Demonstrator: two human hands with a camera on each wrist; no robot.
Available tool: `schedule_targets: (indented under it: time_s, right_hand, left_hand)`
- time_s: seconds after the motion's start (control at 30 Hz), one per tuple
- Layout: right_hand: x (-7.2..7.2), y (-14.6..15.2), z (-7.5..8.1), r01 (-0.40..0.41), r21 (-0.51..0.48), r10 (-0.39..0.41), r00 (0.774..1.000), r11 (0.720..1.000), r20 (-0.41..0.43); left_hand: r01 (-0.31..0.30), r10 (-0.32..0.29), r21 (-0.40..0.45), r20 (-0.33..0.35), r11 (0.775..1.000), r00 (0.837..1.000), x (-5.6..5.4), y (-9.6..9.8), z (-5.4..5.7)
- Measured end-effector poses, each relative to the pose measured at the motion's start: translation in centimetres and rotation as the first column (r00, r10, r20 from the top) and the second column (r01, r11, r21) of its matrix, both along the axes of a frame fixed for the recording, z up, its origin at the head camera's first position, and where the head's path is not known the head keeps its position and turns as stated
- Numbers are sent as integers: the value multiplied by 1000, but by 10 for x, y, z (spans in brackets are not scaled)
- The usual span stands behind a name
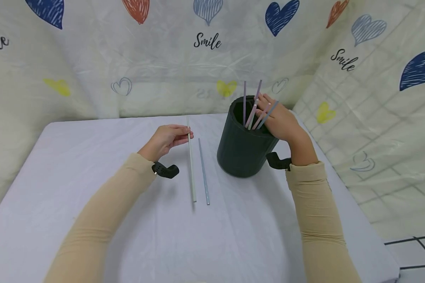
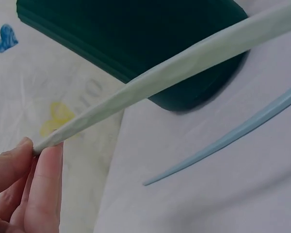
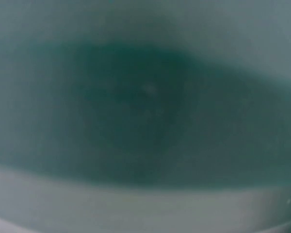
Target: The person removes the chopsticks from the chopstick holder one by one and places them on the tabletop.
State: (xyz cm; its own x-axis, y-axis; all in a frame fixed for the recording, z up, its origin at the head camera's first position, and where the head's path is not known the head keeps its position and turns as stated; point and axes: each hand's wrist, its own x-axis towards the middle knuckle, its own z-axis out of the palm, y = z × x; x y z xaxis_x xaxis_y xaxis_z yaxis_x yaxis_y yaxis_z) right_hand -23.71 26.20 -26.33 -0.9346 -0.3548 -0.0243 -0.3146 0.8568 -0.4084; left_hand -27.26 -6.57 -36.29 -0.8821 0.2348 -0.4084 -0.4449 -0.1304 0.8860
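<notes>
My left hand pinches a pale green straw near its far end, between thumb and fingers. The left wrist view shows this green straw running from the fingertips across the dark bin. Beside it, a light blue straw lies on the white table. A dark green cylindrical bin stands right of them, with several purple, pink and blue straws in its mouth. My right hand reaches over its rim, fingers among the straws; I cannot tell whether they grip one. Blurred dark green fills the right wrist view.
The white-covered table extends around both arms. Behind it and on the right hangs a pale curtain with hearts and "Smile" lettering. A black wrist device sits on the left wrist, another on the right.
</notes>
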Motion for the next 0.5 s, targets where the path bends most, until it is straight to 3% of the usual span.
schedule_targets:
  time_s: [0.5]
  right_hand:
    - [1,1,-1,15,3,-14,1000,1000,-6]
  left_hand:
    - [-12,18,-56,110,998,994,-13,14,-47]
